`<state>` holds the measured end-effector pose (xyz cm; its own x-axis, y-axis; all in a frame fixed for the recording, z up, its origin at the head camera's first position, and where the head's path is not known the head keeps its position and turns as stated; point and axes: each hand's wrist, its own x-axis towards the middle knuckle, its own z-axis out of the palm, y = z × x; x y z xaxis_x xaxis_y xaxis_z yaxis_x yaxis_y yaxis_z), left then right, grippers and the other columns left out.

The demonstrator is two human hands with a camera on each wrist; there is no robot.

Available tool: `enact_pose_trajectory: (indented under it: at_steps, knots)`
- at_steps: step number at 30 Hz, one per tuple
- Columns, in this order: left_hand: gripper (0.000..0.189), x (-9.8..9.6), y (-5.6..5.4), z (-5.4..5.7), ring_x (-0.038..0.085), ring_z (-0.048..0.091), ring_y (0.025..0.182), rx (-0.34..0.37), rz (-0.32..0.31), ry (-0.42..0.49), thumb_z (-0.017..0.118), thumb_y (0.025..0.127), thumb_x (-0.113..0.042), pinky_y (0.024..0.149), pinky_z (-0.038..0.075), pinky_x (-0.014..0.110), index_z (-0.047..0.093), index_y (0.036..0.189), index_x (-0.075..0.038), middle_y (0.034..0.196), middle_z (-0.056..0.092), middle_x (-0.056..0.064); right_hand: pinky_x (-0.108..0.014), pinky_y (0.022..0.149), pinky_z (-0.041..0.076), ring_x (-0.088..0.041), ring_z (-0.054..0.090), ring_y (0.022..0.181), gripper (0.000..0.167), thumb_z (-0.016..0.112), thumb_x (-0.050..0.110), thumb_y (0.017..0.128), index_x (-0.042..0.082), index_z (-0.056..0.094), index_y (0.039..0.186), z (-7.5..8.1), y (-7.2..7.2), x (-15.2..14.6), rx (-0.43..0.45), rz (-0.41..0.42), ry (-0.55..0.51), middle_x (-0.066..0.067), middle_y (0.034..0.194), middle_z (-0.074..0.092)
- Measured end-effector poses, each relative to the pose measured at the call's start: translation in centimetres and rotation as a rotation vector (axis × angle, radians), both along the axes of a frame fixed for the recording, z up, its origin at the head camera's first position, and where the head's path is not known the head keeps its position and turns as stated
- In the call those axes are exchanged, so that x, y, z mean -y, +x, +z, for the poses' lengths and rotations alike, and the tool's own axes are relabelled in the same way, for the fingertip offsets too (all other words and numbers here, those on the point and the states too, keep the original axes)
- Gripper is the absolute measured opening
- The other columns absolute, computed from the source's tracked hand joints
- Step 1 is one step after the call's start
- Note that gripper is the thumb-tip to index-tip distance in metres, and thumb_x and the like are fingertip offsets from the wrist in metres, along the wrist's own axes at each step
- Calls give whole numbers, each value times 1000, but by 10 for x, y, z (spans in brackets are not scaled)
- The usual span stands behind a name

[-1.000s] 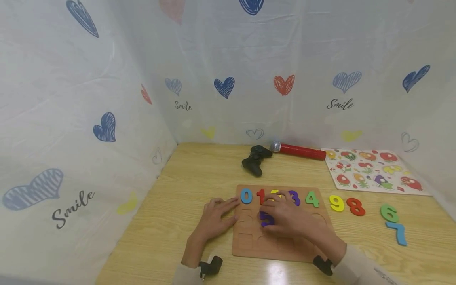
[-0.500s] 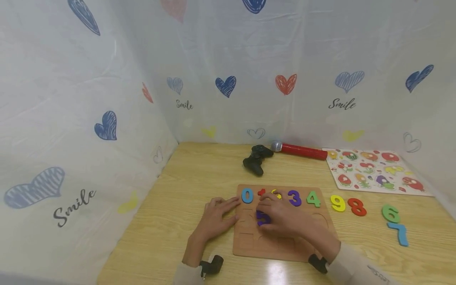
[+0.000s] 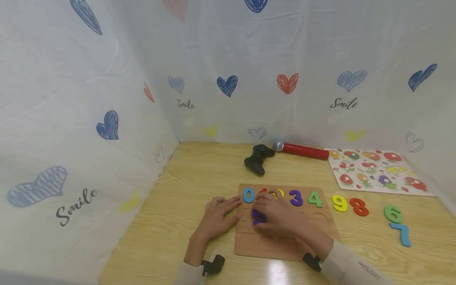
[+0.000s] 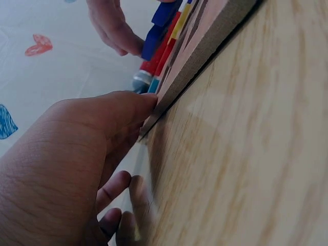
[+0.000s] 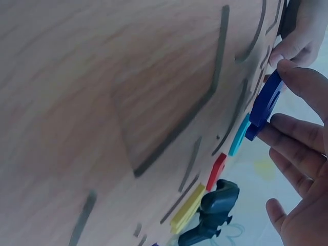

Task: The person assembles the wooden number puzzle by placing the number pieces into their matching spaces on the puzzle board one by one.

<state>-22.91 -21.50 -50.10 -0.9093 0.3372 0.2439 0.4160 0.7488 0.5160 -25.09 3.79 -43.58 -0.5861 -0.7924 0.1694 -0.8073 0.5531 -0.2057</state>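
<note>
My right hand [image 3: 279, 214] pinches a purple number 5 [image 3: 258, 217] between thumb and fingers, over the left half of a wooden number puzzle board [image 3: 267, 250]. In the right wrist view the 5 [image 5: 265, 104] is tilted on edge above the board's surface. My left hand [image 3: 216, 217] lies at the board's left side, its thumb and fingertips at the edge. Along the board's top row are a blue 0 [image 3: 248, 195], a purple 3 [image 3: 296, 198] and a green 4 [image 3: 315, 199]. A red 1 and a yellow 2 there are partly covered by my right hand.
Right of the board lie a yellow 9 [image 3: 340, 203], a red 8 [image 3: 359, 207], a green 6 [image 3: 393, 214] and a blue 7 [image 3: 402, 234]. Behind are a black game controller [image 3: 259, 159], a red microphone [image 3: 303, 151] and a fruit puzzle board [image 3: 379, 171].
My right hand has moved a little to the left across the board with the purple 5 in its fingers. The left hand has stayed at the board's edge.
</note>
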Motion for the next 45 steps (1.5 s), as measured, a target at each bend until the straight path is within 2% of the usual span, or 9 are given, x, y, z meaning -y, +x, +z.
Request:
enact_pose_trajectory:
  at_steps: [6,10,17,23,27,35,39,45]
  knots:
    - [50,-2,1,-1,23,39,125,11,-3,0,60,97,-46,94,30,48,56,144,-30,151,47,-15,-61,106,23,-20,49,120,39,75,40,87,14,70,115,-8,-2,8,-8,24,-20,4,112,69]
    - [50,-1,1,1,23,39,124,2,-6,1,61,97,-45,94,30,48,56,144,-29,151,47,-13,-62,108,22,-20,48,121,41,75,41,87,15,69,117,-8,-2,13,-14,15,-21,5,113,69]
    - [50,-1,1,4,25,41,122,-27,-21,5,58,98,-47,91,31,48,57,144,-26,150,49,-10,-63,110,16,-29,45,131,32,76,36,87,17,68,111,-5,-3,24,53,15,-29,2,116,69]
    - [52,0,0,2,24,40,122,-22,-23,7,57,98,-49,91,31,46,56,145,-26,150,48,-12,-67,108,16,-31,44,132,27,77,35,88,19,68,107,-8,-3,29,69,-10,-3,1,118,69]
    - [52,0,-1,2,23,40,122,-20,-20,1,58,98,-49,91,31,47,56,145,-27,150,48,-13,-65,107,20,-31,47,128,32,79,35,86,16,69,110,-8,-3,30,49,-21,0,-1,115,70]
    - [51,0,-1,4,23,39,124,9,-12,0,60,97,-48,93,31,47,56,144,-28,151,48,-13,-64,105,22,-21,50,115,37,80,39,84,15,71,110,-12,-1,28,6,-67,-14,4,104,68]
    - [52,-1,0,5,24,39,125,10,-12,1,59,98,-49,94,31,49,56,145,-27,151,48,-12,-64,106,20,-21,50,114,35,80,40,85,16,70,107,-14,1,30,30,-73,-31,4,104,67]
    - [52,-1,0,5,24,38,126,20,-19,2,58,98,-48,95,30,50,55,145,-27,152,47,-12,-62,104,22,-20,51,112,36,82,41,83,16,70,107,-15,3,30,4,-81,-43,4,101,67]
